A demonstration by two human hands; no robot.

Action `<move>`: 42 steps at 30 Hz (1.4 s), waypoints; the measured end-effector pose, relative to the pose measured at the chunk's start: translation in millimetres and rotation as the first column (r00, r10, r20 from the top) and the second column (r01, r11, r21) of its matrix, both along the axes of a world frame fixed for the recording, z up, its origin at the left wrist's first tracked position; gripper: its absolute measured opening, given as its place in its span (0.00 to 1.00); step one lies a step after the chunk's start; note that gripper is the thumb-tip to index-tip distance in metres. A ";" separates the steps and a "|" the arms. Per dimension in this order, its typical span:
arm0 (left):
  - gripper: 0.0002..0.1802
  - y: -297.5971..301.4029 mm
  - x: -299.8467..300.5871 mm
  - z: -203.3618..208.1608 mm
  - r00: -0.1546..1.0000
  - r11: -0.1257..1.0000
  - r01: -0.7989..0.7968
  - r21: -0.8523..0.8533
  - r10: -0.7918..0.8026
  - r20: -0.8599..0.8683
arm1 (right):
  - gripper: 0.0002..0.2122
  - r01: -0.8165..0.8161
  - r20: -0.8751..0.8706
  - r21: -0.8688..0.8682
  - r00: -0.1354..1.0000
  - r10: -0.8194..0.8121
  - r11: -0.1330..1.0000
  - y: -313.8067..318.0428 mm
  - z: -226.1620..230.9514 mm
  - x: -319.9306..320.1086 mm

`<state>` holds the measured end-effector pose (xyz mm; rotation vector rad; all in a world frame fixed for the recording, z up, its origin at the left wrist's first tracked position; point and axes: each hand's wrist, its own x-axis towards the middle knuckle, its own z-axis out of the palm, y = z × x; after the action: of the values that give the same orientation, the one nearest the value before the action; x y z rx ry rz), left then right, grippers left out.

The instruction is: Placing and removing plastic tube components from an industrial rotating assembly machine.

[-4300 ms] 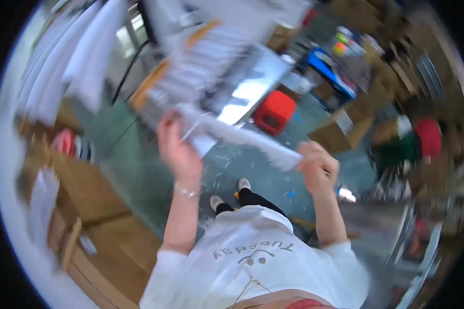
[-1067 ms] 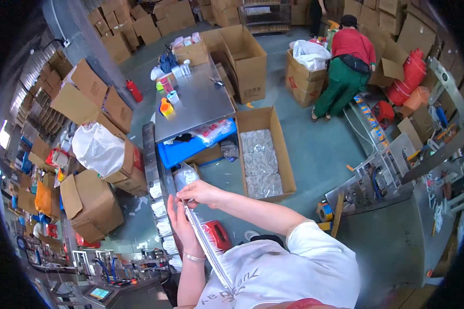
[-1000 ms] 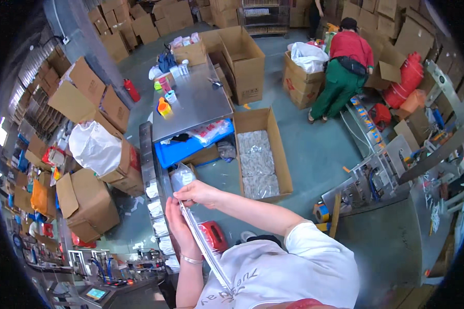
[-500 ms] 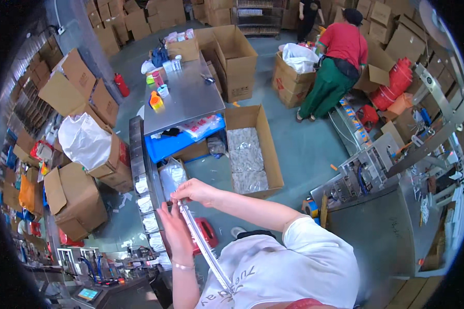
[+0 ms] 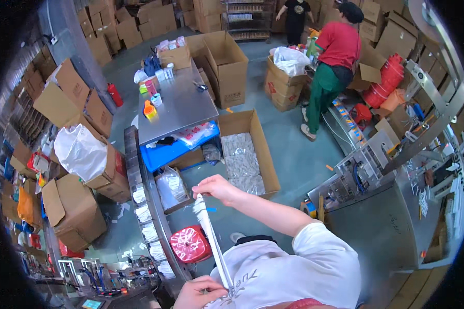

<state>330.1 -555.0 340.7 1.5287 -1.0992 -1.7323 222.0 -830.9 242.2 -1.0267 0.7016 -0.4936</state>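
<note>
Hands of a person seen from above stretch a thin white plastic strip [image 5: 211,242] taut in front of their white shirt. Only the head view is given. The right hand [image 5: 217,187] is farther out, arm extended, fingers pinched closed on the far end of the strip. The left hand [image 5: 201,293] is near the bottom edge, close to the body, fingers curled shut on the near end. The strip runs almost straight between the two hands, tilted slightly left at its far end.

Below the strip stands a red plastic stool [image 5: 191,243]. Left of the hands, a narrow conveyor [image 5: 139,195] carries white packets in a row. Beyond the right hand sits an open cardboard box [image 5: 250,149] holding clear packets, beside a steel table [image 5: 178,105]. Far right, another person in a red shirt and green trousers [image 5: 332,67] stands among cartons.
</note>
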 end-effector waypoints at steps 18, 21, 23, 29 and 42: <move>0.01 -32.2 -3.4 -9.3 0.966 0.974 -0.194 0.113 0.210 -0.148 | 0.09 0.438 0.140 -0.038 0.892 -0.429 0.898 -23.1 29.4 -88.0; 0.04 -40.7 8.9 -31.4 0.936 0.941 -0.334 -0.061 0.323 -0.141 | 0.09 0.559 0.216 -0.061 0.816 -0.535 0.827 -23.2 44.5 -90.6; 0.05 -43.8 18.3 -37.2 0.889 0.884 -0.455 -0.105 0.445 -0.109 | 0.08 0.641 0.287 -0.061 0.745 -0.602 0.765 -21.3 49.5 -90.0; 0.06 -61.7 44.4 -52.4 0.623 0.582 -0.773 -0.251 0.771 -0.132 | 0.06 0.662 0.345 -0.211 0.739 -0.579 0.719 -19.9 53.7 -78.9; 0.09 -81.3 101.8 -21.0 0.479 0.358 -0.875 -0.327 0.745 -0.465 | 0.11 0.186 0.499 -0.396 0.866 0.041 0.899 -58.0 76.6 -74.8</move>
<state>432.0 -636.3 319.7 1.1210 -0.4225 -0.7442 147.2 -888.9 318.8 -1.2214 0.1613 -0.9760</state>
